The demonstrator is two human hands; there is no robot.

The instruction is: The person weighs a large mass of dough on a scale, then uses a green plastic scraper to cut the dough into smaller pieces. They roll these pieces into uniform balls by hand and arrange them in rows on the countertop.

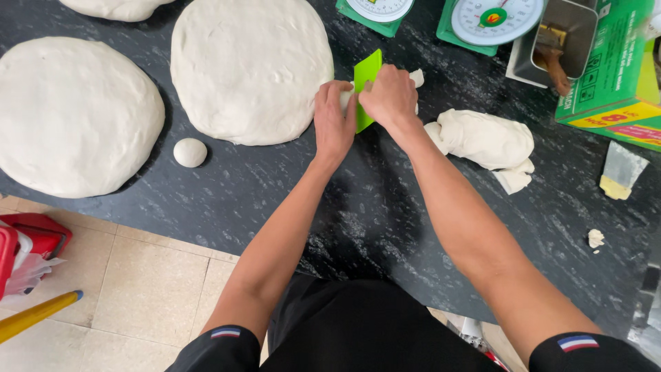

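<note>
Both hands meet on the dark table: right hand grips a green scraper, left hand squeezes a small dough piece beside it.

black counter, dough rounds, scales

Counter: scraper centre, between both hands. Dough disc at 9 o'clock, dough ball at 8, dough lump at 4, two scales at 1.
</note>
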